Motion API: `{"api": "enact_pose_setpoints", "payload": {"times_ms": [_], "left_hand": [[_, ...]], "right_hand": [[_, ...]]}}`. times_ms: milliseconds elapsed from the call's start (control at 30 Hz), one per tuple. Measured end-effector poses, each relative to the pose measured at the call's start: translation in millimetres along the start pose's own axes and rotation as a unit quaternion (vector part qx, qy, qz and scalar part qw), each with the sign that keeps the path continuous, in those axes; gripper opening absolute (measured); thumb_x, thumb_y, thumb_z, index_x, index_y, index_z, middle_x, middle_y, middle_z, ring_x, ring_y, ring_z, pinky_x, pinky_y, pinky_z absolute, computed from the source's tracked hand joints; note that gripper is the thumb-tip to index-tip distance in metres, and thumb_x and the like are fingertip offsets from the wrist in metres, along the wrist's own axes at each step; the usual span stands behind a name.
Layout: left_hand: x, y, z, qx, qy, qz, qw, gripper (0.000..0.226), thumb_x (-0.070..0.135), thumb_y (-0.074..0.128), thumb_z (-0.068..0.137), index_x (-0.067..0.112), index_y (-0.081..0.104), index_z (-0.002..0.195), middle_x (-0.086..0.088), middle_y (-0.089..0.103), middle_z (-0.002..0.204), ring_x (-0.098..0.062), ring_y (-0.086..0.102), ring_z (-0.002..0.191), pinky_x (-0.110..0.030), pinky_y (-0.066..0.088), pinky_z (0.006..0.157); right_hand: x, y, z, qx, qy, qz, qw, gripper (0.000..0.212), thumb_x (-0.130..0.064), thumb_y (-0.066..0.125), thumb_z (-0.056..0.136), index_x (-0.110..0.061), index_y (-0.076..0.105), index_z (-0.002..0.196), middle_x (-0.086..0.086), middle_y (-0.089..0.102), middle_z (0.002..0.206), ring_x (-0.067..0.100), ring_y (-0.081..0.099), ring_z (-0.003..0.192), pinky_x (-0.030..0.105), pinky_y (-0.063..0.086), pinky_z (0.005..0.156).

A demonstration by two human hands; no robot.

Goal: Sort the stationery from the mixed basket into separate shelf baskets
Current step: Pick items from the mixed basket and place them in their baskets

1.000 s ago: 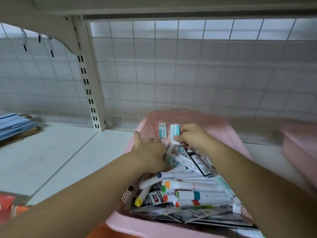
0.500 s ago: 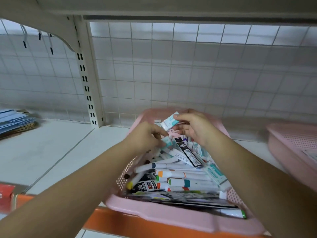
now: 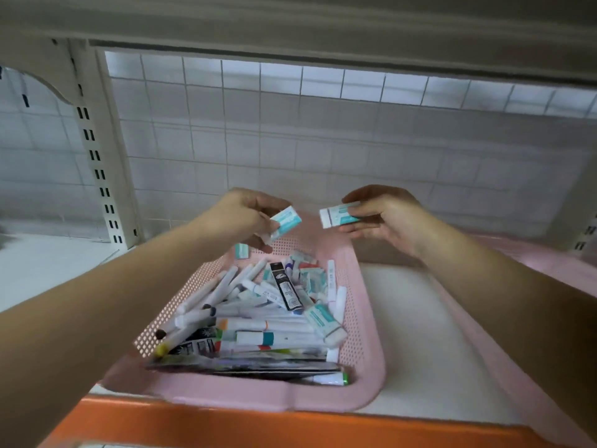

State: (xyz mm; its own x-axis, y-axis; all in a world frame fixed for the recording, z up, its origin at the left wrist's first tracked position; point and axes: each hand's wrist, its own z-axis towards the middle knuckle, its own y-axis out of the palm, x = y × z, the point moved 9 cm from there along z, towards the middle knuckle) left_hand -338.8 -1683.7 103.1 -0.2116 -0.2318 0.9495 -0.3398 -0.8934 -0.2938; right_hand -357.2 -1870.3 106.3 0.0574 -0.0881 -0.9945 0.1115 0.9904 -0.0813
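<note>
White shelf [image 3: 420, 318], tiled wall behind. Basket [image 3: 371, 334] at 6 o'clock, full of markers [image 3: 268, 324]. Above its 12 o'clock rim: left hand [image 3: 240, 215] pinching eraser [image 3: 286, 221], right hand [image 3: 387, 218] pinching second eraser [image 3: 339, 215]. Sorting likely barely begun.

Pink perforated basket [image 3: 365, 318], teal-white erasers [image 3: 286, 221]

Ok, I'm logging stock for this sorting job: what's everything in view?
Mixed basket: one, pink, shelf centre.
Markers: many, white with coloured caps, in the mixed basket.
Black pack: one, atop the markers.
Loose erasers: at least two, teal-and-white, among them.
Left-held eraser: one, teal-and-white, above the basket.
Right-held eraser: one, same colours.
Second basket: one, pink, right.
Shelf: one, white, orange front edge.
Left hand: pinches its eraser.
Right hand: holds its eraser.
</note>
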Motion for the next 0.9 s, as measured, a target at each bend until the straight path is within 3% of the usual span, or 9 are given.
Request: {"api": "enact_pose_setpoints", "payload": {"times_ms": [233,367,433,533,600,733,900], "left_hand": [[46,106,27,-0.048,0.032,0.016,0.998,0.042,-0.018,0.051,0.079,0.014,0.065,0.101,-0.004,0.063,0.085,-0.02,0.059,0.069,-0.036,0.058,0.066],[62,179,36,-0.104,0.039,0.066,0.992,0.036,-0.015,0.051,0.079,0.013,0.068,0.096,-0.005,0.061,0.081,-0.017,0.055,0.063,-0.024,0.053,0.05],[69,211,40,-0.127,0.04,0.086,0.987,0.036,-0.014,0.051,0.08,0.013,0.068,0.097,-0.004,0.06,0.083,-0.013,0.054,0.062,-0.022,0.05,0.046],[80,255,45,-0.141,0.047,0.108,0.983,0.034,-0.013,0.052,0.081,0.01,0.067,0.101,-0.004,0.059,0.085,-0.011,0.056,0.066,-0.023,0.053,0.056],[85,284,45,-0.145,0.064,0.133,0.978,0.033,-0.014,0.053,0.081,0.004,0.066,0.105,-0.005,0.06,0.084,-0.008,0.054,0.066,-0.016,0.048,0.057],[79,328,44,-0.152,0.076,0.171,0.97,0.028,-0.009,0.057,0.083,0.001,0.066,0.107,-0.003,0.062,0.081,-0.007,0.054,0.065,-0.011,0.044,0.055],[65,356,41,-0.142,0.079,0.26,0.952,0.021,0.008,0.061,0.087,0.014,0.069,0.105,0.001,0.064,0.093,-0.007,0.057,0.078,-0.008,0.044,0.062]], "right_hand": [[-4,-118,-34,0.081,0.012,-0.096,0.992,0.023,0.005,0.062,0.076,-0.016,0.068,0.071,0.001,0.07,0.063,0.014,0.062,0.065,0.021,0.042,0.058],[3,-190,-60,0.12,0.039,-0.128,0.984,0.023,0.006,0.064,0.076,-0.017,0.068,0.071,0.008,0.069,0.071,0.019,0.06,0.069,0.024,0.043,0.062],[6,-222,-72,0.133,0.046,-0.154,0.978,0.022,0.004,0.066,0.076,-0.018,0.068,0.074,0.005,0.068,0.073,0.014,0.059,0.065,0.02,0.044,0.057],[16,-265,-88,0.149,0.054,-0.163,0.974,0.023,0.004,0.067,0.076,-0.019,0.068,0.073,-0.001,0.069,0.061,0.01,0.06,0.058,0.018,0.045,0.055],[24,-288,-97,0.154,0.065,-0.188,0.968,0.023,0.004,0.067,0.076,-0.019,0.068,0.072,-0.006,0.066,0.053,0.006,0.057,0.051,0.017,0.043,0.052],[37,-309,-112,0.123,0.09,-0.276,0.949,0.018,0.004,0.066,0.076,-0.012,0.071,0.08,-0.003,0.062,0.058,0.004,0.047,0.047,0.011,0.032,0.038],[72,-301,-121,0.011,0.143,-0.312,0.939,0.023,0.01,0.063,0.077,-0.012,0.066,0.069,0.005,0.059,0.058,0.004,0.048,0.038,0.013,0.035,0.036]]}}
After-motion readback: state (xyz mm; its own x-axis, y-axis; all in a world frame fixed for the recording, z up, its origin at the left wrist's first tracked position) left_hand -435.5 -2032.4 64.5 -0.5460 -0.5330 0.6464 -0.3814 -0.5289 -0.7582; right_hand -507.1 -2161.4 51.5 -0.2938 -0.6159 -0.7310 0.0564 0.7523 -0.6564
